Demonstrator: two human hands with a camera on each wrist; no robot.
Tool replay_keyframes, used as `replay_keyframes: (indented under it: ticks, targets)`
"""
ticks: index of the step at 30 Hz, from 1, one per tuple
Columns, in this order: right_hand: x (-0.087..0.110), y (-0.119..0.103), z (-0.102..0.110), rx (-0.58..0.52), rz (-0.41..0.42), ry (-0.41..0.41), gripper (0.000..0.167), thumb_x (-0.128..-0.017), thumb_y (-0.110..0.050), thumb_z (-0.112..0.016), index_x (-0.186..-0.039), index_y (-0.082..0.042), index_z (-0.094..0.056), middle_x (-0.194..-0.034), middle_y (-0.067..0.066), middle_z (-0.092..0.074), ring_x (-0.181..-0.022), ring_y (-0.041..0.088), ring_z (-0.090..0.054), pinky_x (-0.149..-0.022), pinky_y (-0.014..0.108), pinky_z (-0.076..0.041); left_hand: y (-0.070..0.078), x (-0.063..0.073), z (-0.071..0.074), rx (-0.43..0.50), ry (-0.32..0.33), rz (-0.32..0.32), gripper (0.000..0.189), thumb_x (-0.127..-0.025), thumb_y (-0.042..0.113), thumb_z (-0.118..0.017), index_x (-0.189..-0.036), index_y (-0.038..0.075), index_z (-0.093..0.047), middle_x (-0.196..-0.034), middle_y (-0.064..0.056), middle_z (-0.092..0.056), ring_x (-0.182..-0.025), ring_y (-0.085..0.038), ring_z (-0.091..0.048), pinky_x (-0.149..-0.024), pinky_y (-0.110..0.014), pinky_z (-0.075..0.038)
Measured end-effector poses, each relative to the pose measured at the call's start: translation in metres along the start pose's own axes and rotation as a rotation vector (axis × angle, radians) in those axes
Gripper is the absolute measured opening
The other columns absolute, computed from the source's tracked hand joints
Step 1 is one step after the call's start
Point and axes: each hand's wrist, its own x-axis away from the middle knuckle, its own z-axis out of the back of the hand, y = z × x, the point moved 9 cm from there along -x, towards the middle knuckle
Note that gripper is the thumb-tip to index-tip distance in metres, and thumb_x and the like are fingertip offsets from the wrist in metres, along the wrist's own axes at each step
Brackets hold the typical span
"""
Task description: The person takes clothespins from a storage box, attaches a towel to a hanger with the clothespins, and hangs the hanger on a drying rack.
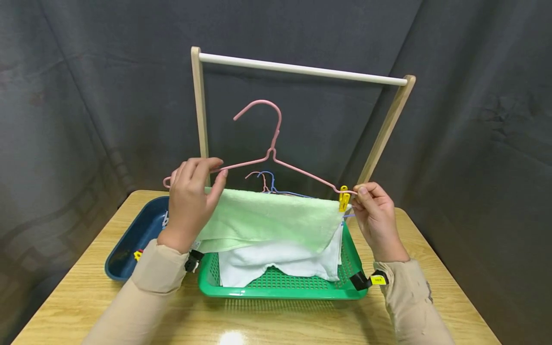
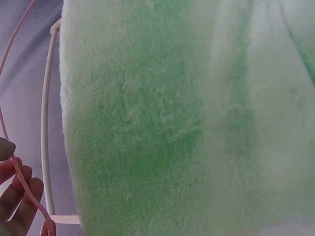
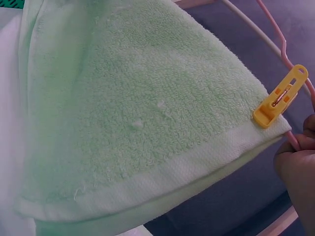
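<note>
A pink wire hanger (image 1: 302, 171) is held up in front of me, its hook at the top. A light green towel (image 1: 276, 215) hangs along its lower side. Near the right end, a yellow clothespin (image 1: 343, 199) clips the towel's corner, seen closely as a clothespin (image 3: 280, 97) in the right wrist view. My right hand (image 1: 376, 218) pinches the hanger's right end between thumb and fingers. My left hand (image 1: 191, 203) holds the hanger's left arm, with the wire between thumb and fingers; the towel's left end is partly hidden behind it.
Behind the hanger stands a rack with a white rod (image 1: 302, 68). Below the towel, a green basket (image 1: 284, 293) holds white cloth (image 1: 254, 266) and further hangers (image 1: 272, 184). A dark blue tray (image 1: 118, 251) with clothespins (image 1: 138, 255) sits at the left on the wooden table (image 1: 194, 321).
</note>
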Motion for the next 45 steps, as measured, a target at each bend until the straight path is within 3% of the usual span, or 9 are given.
replay_keyframes:
  ticks: [7, 18, 21, 27, 31, 35, 39, 41, 45]
  targets:
    - [0.001, 0.002, 0.004, 0.058, -0.028, 0.026, 0.023, -0.104, 0.004, -0.048, -0.095, -0.004, -0.068, -0.083, 0.003, -0.060, -0.070, 0.011, -0.048, -0.066, 0.018, -0.045, -0.003, 0.004, -0.007, 0.050, -0.050, 0.034, 0.013, -0.095, 0.005, -0.070, -0.106, -0.002, -0.068, -0.099, -0.018, -0.060, -0.094, -0.035, -0.058, -0.083, -0.044, -0.051]
    - [0.000, -0.006, 0.007, 0.176, 0.006, 0.041, 0.019, -0.101, 0.005, -0.053, -0.091, -0.002, -0.068, -0.087, 0.006, -0.068, -0.075, 0.015, -0.061, -0.074, 0.023, -0.055, -0.009, 0.008, -0.010, 0.060, -0.037, 0.104, 0.013, -0.095, 0.006, -0.069, -0.104, -0.003, -0.068, -0.098, -0.019, -0.059, -0.093, -0.035, -0.058, -0.079, -0.044, -0.052]
    - [-0.001, -0.011, 0.010, 0.301, 0.037, 0.072, 0.017, -0.101, 0.005, -0.054, -0.091, 0.000, -0.067, -0.088, 0.006, -0.069, -0.075, 0.016, -0.062, -0.074, 0.024, -0.056, -0.009, 0.009, -0.011, 0.056, -0.029, 0.119, 0.013, -0.093, 0.006, -0.071, -0.103, -0.002, -0.069, -0.097, -0.019, -0.059, -0.092, -0.035, -0.058, -0.079, -0.044, -0.051]
    - [0.000, -0.031, 0.002, 0.719, 0.125, 0.138, 0.010, -0.099, 0.000, -0.061, -0.096, 0.005, -0.070, -0.094, 0.003, -0.070, -0.080, 0.013, -0.063, -0.074, 0.020, -0.052, -0.008, 0.011, -0.014, 0.048, -0.029, 0.131, 0.014, -0.094, 0.009, -0.070, -0.102, -0.003, -0.069, -0.096, -0.018, -0.060, -0.091, -0.035, -0.059, -0.078, -0.044, -0.051]
    - [0.002, -0.044, -0.023, 0.991, 0.232, 0.072, 0.010, -0.098, -0.001, -0.064, -0.101, 0.004, -0.072, -0.100, 0.005, -0.067, -0.091, 0.009, -0.060, -0.084, 0.019, -0.047, -0.007, 0.012, -0.016, 0.042, -0.042, 0.131, 0.014, -0.093, 0.009, -0.072, -0.103, -0.002, -0.070, -0.096, -0.018, -0.061, -0.091, -0.034, -0.059, -0.078, -0.044, -0.053]
    - [0.003, -0.046, -0.050, 1.175, 0.320, -0.040, 0.014, -0.095, 0.000, -0.069, -0.107, -0.001, -0.074, -0.106, 0.008, -0.067, -0.098, 0.012, -0.057, -0.075, 0.017, -0.042, -0.008, 0.011, -0.019, 0.052, -0.060, 0.131, 0.015, -0.093, 0.009, -0.072, -0.104, -0.002, -0.070, -0.098, -0.017, -0.062, -0.092, -0.033, -0.060, -0.079, -0.043, -0.054]
    - [0.003, -0.037, -0.066, 1.233, 0.328, -0.168, 0.021, -0.090, 0.001, -0.074, -0.111, -0.003, -0.074, -0.103, 0.007, -0.067, -0.091, 0.015, -0.059, -0.071, 0.013, -0.043, -0.007, 0.011, -0.021, 0.058, -0.070, 0.129, 0.015, -0.094, 0.010, -0.071, -0.105, -0.001, -0.070, -0.099, -0.017, -0.062, -0.093, -0.032, -0.060, -0.080, -0.042, -0.055]
    - [0.002, -0.032, -0.070, 1.236, 0.311, -0.224, 0.020, -0.089, 0.002, -0.074, -0.109, -0.004, -0.074, -0.098, 0.005, -0.067, -0.086, 0.013, -0.058, -0.075, 0.014, -0.045, -0.006, 0.012, -0.022, 0.063, -0.072, 0.126, 0.016, -0.094, 0.011, -0.071, -0.105, -0.001, -0.070, -0.099, -0.017, -0.062, -0.093, -0.032, -0.059, -0.080, -0.042, -0.055]
    - [0.003, -0.025, -0.074, 1.227, 0.294, -0.305, 0.017, -0.089, 0.004, -0.073, -0.103, -0.005, -0.075, -0.089, -0.001, -0.066, -0.076, 0.009, -0.056, -0.069, 0.014, -0.046, -0.006, 0.012, -0.022, 0.073, -0.063, 0.113, 0.015, -0.094, 0.011, -0.071, -0.104, -0.001, -0.070, -0.098, -0.017, -0.062, -0.092, -0.033, -0.059, -0.080, -0.043, -0.054]
